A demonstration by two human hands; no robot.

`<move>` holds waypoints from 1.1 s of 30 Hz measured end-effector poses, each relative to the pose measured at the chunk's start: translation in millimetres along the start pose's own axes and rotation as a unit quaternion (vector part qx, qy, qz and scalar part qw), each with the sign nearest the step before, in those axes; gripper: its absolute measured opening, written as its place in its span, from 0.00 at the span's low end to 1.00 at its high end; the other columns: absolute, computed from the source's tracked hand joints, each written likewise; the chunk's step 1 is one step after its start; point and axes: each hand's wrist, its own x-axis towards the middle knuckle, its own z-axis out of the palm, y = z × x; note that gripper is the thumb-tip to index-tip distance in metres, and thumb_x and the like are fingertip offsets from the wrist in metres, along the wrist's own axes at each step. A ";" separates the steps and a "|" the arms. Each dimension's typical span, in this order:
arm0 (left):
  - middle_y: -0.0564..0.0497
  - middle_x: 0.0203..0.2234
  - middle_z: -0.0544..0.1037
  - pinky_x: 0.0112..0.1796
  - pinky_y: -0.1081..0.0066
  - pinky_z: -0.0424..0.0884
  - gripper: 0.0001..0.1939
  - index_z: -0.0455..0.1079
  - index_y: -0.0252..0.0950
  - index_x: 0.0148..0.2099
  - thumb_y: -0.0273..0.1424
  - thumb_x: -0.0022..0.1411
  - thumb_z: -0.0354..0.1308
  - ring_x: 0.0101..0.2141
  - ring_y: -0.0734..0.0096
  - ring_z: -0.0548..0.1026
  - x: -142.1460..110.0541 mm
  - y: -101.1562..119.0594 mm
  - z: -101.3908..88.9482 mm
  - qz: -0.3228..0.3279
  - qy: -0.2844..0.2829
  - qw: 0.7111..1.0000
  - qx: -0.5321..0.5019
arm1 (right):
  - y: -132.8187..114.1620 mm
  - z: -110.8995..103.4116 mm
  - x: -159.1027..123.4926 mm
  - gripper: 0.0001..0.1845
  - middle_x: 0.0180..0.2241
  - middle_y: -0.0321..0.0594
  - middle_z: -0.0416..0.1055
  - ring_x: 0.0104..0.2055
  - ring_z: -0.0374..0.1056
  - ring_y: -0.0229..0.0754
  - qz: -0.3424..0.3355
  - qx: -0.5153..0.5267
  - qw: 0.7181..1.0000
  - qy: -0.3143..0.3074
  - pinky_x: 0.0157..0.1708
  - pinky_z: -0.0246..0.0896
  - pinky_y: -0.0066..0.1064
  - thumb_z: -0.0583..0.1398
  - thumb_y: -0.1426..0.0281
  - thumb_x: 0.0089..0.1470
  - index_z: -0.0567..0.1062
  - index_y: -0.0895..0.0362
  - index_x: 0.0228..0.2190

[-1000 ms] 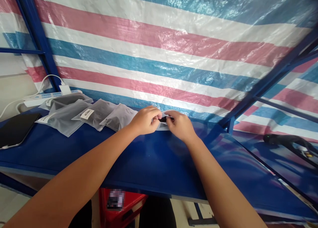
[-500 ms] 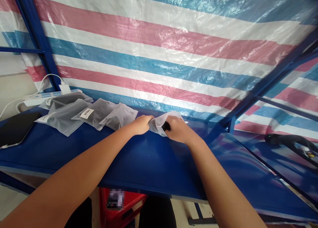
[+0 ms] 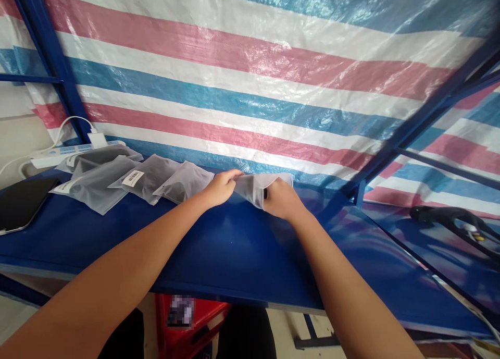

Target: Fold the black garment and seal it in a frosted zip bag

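A frosted plastic bag (image 3: 250, 188) lies across the back of the blue table, with its mouth toward the right. My left hand (image 3: 223, 187) pinches the closed left end of this bag between thumb and fingers. At the opening, my right hand (image 3: 284, 198) is partly inside the bag, fingers curled round a black item (image 3: 265, 193). Most of that item is hidden by the bag and the hand, so its kind cannot be made out. Left of my left hand, several filled frosted bags (image 3: 183, 181) overlap in a row, some with white barcode labels (image 3: 132, 178).
The blue table (image 3: 234, 255) meets a striped plastic sheet (image 3: 219, 88) behind. At the far left are a black flat device (image 3: 25, 202) and a white power strip (image 3: 50, 160) with a plugged-in charger. A black object (image 3: 449, 218) lies at right beyond a blue frame post. Below stands a red stool (image 3: 207, 317).
My right hand has sunk a little deeper into the bag's mouth, and less of the black item shows. My left hand still pinches the other end, and the view has shifted slightly.
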 end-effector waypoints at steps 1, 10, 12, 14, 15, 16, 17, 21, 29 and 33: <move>0.47 0.46 0.77 0.41 0.67 0.73 0.20 0.70 0.40 0.55 0.25 0.64 0.46 0.43 0.64 0.76 2.2 3.1 -0.9 -0.010 0.017 0.999 -0.041 | 2.1 -2.0 0.8 0.15 0.40 0.45 0.78 0.41 0.74 0.52 0.009 0.042 0.999 0.016 0.40 0.66 0.36 0.61 0.71 0.50 0.77 0.56 0.42; 0.47 0.40 0.77 0.38 0.69 0.73 0.19 0.71 0.37 0.46 0.45 0.71 0.48 0.41 0.63 0.75 0.2 23.5 3.0 0.026 0.078 0.983 -0.166 | -2.7 -6.4 -0.1 0.29 0.51 0.43 0.75 0.53 0.70 0.57 -0.003 0.451 0.892 -0.017 0.52 0.68 0.47 0.69 0.60 0.49 0.75 0.52 0.53; 0.46 0.42 0.78 0.43 0.66 0.73 0.25 0.73 0.37 0.46 0.49 0.72 0.44 0.45 0.60 0.76 -2.4 27.4 4.5 0.022 0.079 0.980 -0.182 | -8.7 -6.4 -1.4 0.30 0.49 0.42 0.76 0.55 0.70 0.57 -0.002 0.496 0.867 -0.050 0.53 0.67 0.49 0.70 0.60 0.48 0.75 0.50 0.53; 0.45 0.42 0.79 0.48 0.63 0.72 0.29 0.75 0.37 0.47 0.52 0.72 0.40 0.47 0.57 0.76 -3.9 30.9 5.2 0.015 0.076 0.980 -0.185 | -15.1 -5.7 -1.7 0.31 0.48 0.41 0.77 0.56 0.69 0.57 0.002 0.523 0.849 -0.070 0.54 0.67 0.49 0.70 0.60 0.47 0.75 0.48 0.53; 0.45 0.43 0.80 0.50 0.62 0.72 0.30 0.75 0.37 0.47 0.52 0.72 0.40 0.48 0.57 0.76 -4.1 32.1 5.4 0.011 0.077 0.980 -0.184 | -18.2 -5.2 -1.6 0.31 0.47 0.41 0.77 0.56 0.69 0.56 0.005 0.533 0.843 -0.074 0.54 0.67 0.48 0.71 0.61 0.47 0.75 0.48 0.54; 0.46 0.43 0.80 0.51 0.62 0.71 0.30 0.76 0.38 0.48 0.52 0.72 0.40 0.49 0.56 0.76 -4.1 32.9 5.5 0.007 0.080 0.980 -0.182 | -21.3 -4.7 -1.4 0.32 0.48 0.41 0.77 0.56 0.69 0.56 0.009 0.543 0.836 -0.074 0.54 0.68 0.47 0.71 0.62 0.47 0.75 0.48 0.54; 0.46 0.43 0.80 0.52 0.62 0.71 0.29 0.76 0.37 0.48 0.51 0.72 0.40 0.49 0.56 0.76 -3.9 33.3 5.6 0.004 0.086 0.980 -0.180 | -24.3 -4.1 -1.2 0.32 0.48 0.40 0.77 0.55 0.70 0.55 0.013 0.553 0.830 -0.073 0.54 0.68 0.46 0.71 0.62 0.47 0.74 0.47 0.54; 0.45 0.43 0.80 0.52 0.63 0.71 0.27 0.76 0.36 0.47 0.48 0.73 0.41 0.49 0.57 0.76 -1.8 31.6 5.9 -0.010 0.123 0.975 -0.186 | -32.1 -1.3 -0.5 0.33 0.50 0.40 0.76 0.52 0.72 0.52 0.043 0.602 0.794 -0.075 0.50 0.71 0.43 0.70 0.64 0.47 0.73 0.48 0.55; 0.48 0.25 0.74 0.40 0.64 0.71 0.30 0.70 0.35 0.30 0.55 0.69 0.44 0.33 0.60 0.74 3.7 19.8 -1.7 -0.100 0.263 0.952 -0.124 | -26.5 7.0 4.5 0.19 0.30 0.41 0.77 0.29 0.74 0.47 0.218 0.648 0.730 -0.012 0.26 0.70 0.35 0.70 0.65 0.43 0.79 0.57 0.39; 0.49 0.24 0.71 0.35 0.66 0.68 0.29 0.66 0.36 0.28 0.53 0.70 0.43 0.30 0.64 0.71 6.5 14.2 -1.9 -0.094 0.307 0.942 -0.101 | -25.5 10.6 8.5 0.18 0.29 0.41 0.77 0.29 0.73 0.47 0.264 0.669 0.693 0.046 0.25 0.70 0.35 0.70 0.63 0.41 0.78 0.58 0.35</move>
